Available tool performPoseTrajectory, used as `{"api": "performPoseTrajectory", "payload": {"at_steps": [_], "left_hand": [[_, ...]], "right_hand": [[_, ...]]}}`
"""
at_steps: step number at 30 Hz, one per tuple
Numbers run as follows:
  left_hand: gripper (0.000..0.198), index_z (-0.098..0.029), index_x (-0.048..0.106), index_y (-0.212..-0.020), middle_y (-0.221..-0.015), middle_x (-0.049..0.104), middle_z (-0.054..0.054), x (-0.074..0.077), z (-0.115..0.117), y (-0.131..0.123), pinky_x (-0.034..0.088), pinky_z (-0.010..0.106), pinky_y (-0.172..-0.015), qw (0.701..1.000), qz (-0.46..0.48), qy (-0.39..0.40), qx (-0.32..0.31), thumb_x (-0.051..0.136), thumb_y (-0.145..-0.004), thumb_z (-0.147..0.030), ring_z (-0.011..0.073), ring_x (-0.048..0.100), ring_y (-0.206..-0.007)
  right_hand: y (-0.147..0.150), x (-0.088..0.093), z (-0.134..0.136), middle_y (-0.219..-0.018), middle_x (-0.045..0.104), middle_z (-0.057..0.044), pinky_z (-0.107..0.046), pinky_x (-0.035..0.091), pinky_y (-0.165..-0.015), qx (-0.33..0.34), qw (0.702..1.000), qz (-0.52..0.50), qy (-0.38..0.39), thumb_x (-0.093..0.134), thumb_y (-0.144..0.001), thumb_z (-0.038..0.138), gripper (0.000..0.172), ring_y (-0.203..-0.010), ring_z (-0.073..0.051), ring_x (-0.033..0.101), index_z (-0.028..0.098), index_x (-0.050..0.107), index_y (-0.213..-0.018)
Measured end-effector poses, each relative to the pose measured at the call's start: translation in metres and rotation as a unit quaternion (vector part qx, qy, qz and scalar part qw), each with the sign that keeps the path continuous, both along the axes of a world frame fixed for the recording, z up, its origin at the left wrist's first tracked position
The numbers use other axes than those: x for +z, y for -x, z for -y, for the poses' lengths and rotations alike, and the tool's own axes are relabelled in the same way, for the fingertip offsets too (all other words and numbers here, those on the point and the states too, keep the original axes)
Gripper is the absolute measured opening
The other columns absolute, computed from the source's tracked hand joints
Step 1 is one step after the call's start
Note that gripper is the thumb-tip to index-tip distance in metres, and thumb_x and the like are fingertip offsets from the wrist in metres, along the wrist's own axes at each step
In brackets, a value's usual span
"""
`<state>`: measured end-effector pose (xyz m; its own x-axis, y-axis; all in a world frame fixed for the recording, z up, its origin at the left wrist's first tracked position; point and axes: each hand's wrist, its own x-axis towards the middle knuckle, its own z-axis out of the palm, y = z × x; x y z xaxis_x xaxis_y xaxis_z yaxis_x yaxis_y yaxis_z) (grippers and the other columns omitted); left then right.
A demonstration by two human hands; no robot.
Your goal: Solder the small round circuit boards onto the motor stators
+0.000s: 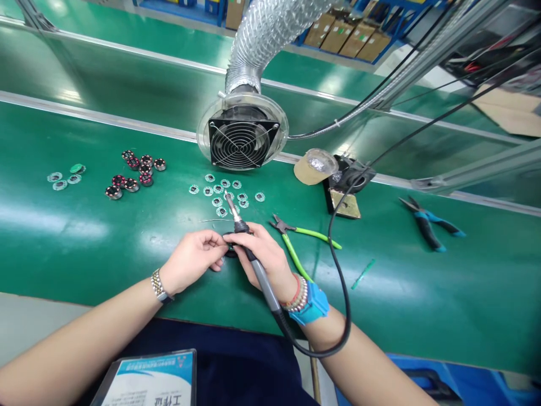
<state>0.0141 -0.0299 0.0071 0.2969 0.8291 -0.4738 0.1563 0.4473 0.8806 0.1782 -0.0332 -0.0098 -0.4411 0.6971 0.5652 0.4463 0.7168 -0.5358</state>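
R hand (257, 256) is gripping a soldering iron (258, 276) pen-style, tip aimed up-left and away, long axis running diagonally through the fist. L hand (192, 258) is pinched closed on a small dark round part (230, 252), right under the iron. Green-handled side cutters (296, 242) sit just right of R hand.

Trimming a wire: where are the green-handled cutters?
In the head view, the green-handled cutters lie right of the right hand, below the soldering stand.
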Motion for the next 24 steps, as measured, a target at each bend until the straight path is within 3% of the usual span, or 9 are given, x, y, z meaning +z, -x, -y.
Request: {"api": "performPoseTrajectory", "payload": {"at_steps": [18,21,24], "left_hand": [[0.014,-0.013,0.053,-0.074,-0.059,0.058,-0.002,-0.004,0.001,0.003,0.049,0.022,-0.059,0.997,0.063,0.047,0.026,0.057,-0.077,-0.026,0.0077,0.058,-0.054],[0.012,-0.013,0.053,-0.075,-0.058,0.058,-0.001,-0.003,0.000,0.002,0.049,0.021,-0.059,0.997,0.050,0.049,0.019,0.055,-0.079,-0.024,0.0077,0.058,-0.054],[0.010,-0.013,0.052,-0.074,-0.058,0.059,-0.001,-0.002,-0.001,0.002,0.048,0.021,-0.058,0.998,0.040,0.056,0.017,0.053,-0.079,-0.021,0.0078,0.058,-0.053]], "right_hand": [[0.002,0.003,0.001,-0.078,0.064,-0.004,-0.039,0.048,-0.081,-0.008,0.999,-0.012,-0.030,0.049,-0.078,0.001,0.029,-0.083,-0.018,0.056,0.019,0.053,-0.101],[-0.003,0.011,0.003,-0.077,0.063,-0.004,-0.035,0.049,-0.074,-0.036,0.999,-0.033,-0.009,0.052,-0.078,0.004,0.024,-0.078,-0.017,0.056,0.019,0.057,-0.096],[-0.014,0.020,0.006,-0.073,0.060,-0.004,-0.032,0.047,-0.063,-0.054,0.996,-0.061,0.028,0.055,-0.079,0.011,0.027,-0.069,-0.016,0.053,0.018,0.056,-0.105]]}}
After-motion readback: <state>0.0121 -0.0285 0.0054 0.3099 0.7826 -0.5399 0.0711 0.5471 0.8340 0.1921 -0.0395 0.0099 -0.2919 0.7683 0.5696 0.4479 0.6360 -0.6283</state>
